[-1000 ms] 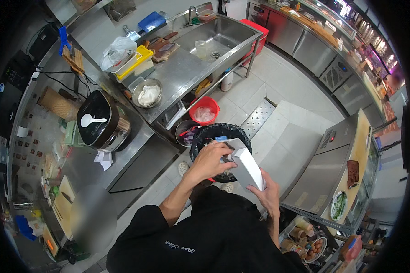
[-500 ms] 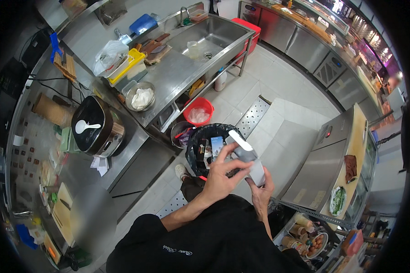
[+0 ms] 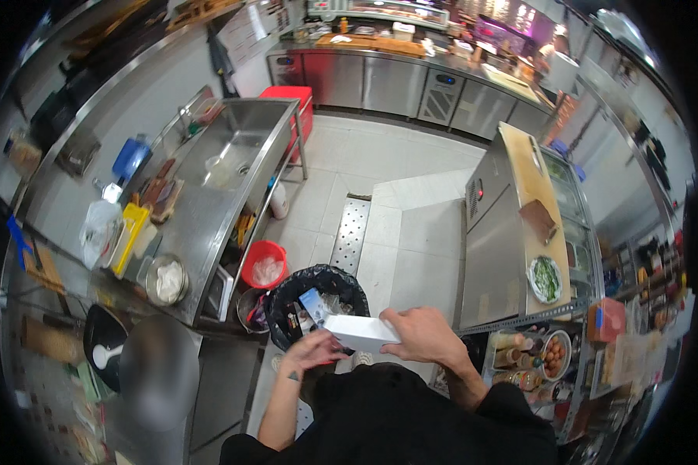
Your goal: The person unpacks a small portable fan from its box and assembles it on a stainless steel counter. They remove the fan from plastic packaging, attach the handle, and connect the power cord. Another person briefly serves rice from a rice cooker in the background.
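A plain white box [image 3: 361, 332] is in my right hand [image 3: 426, 335], which is closed around its right end. The box lies nearly level over the near rim of the trash bin lined with a black bag [image 3: 357, 288]. At the box's left end is my left hand [image 3: 312, 350], its fingers curled. Something small and dark shows by those fingertips, too small to name. Inside the bin lie a blue-and-white carton [image 3: 315, 304] and crumpled clear plastic.
Behind the bin stand a red bucket [image 3: 264, 265] and a steel sink counter [image 3: 202, 213] with a bowl [image 3: 167, 279] on it. A refrigerated prep counter [image 3: 488, 248] is on the right. Near it, a shelf holds bottles and a bowl of eggs [image 3: 554, 355]. Perforated drain cover [image 3: 352, 232] runs along the floor.
My view has swung to the right. The white box has gone from upright to nearly level, its grey part out of sight. My right hand now grips its end from above.
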